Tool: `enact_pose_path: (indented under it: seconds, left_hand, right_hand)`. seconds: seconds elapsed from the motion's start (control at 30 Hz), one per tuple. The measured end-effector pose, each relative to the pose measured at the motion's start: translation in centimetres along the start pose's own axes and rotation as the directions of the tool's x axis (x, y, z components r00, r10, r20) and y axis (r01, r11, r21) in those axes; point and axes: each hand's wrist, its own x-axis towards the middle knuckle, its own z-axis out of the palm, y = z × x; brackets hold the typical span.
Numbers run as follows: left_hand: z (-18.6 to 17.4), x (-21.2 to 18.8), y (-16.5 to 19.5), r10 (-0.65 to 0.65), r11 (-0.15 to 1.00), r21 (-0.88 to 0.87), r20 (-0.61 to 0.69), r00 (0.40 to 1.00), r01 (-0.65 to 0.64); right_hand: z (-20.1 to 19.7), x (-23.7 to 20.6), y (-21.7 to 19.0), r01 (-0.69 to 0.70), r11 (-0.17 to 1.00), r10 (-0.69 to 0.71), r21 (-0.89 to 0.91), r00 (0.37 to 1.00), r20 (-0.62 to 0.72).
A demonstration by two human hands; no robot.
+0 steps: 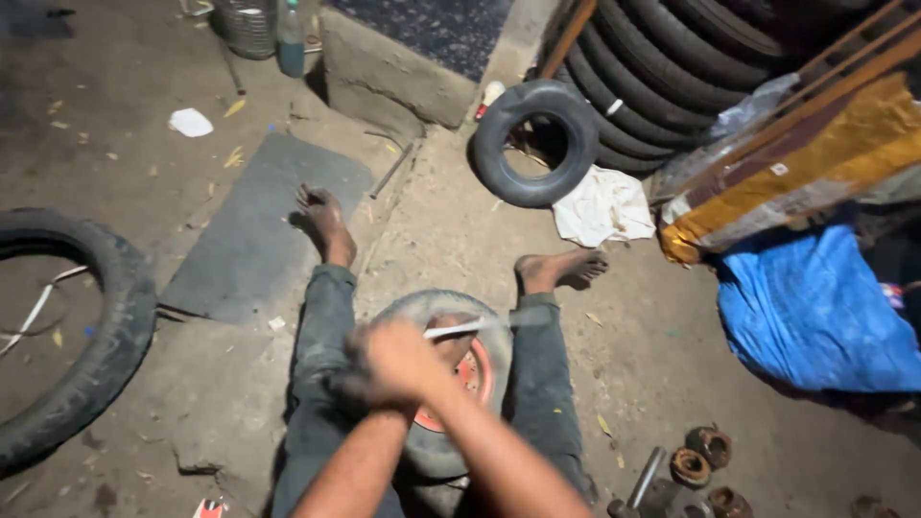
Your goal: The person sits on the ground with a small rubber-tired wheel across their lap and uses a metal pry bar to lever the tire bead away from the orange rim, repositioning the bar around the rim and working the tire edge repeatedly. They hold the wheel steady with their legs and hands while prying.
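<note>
The small tyre (436, 384) on its red rim (477, 376) lies on the floor between the legs. Both hands (393, 364), blurred, grip a thin metal lever (470, 328) with closed fingers. Step: prying at the bead; the next move likely requires firm leverage.

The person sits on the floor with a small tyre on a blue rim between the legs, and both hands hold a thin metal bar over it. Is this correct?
Not quite: the head view shows the rim is red-orange, not blue. The rest holds: the small tyre lies between the legs, and both hands grip the thin metal bar over it.
</note>
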Motion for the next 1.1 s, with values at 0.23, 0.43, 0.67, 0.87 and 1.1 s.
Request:
enact_pose_path:
  seconds: [0.23,0.43,0.67,0.87,1.1]
  left_hand:
    - [-2.5,0.4,2.2,-0.416,0.682,-0.519,0.305,0.857,0.516]
    - [-2.6,-0.7,5.7,-0.432,0.677,-0.41,0.452,0.781,0.611]
    - [-2.2,0.3,5.7,-0.322,0.729,-0.559,0.227,0.919,0.394]
    - [-2.5,0.3,5.9,-0.319,0.783,-0.361,0.466,0.825,0.507]
    - [-3.4,-2.1,6.7,-0.329,0.768,-0.422,0.383,0.863,0.481]
  right_hand:
    - [8.5,-15.2,1.0,0.338,0.937,-0.13,0.091,0.578,-0.806]
    - [7.4,-18.3,12.2,-0.184,0.981,0.048,-0.058,0.526,-0.849]
    - [1.3,-11.4,13.6,-0.394,0.896,0.395,0.204,0.499,-0.771]
    - [3.1,-15.0,12.7,-0.408,0.684,0.73,0.605,0.392,-0.56]
    - [5.5,-13.2,16.8,0.343,-0.415,0.875,0.843,0.405,0.266]
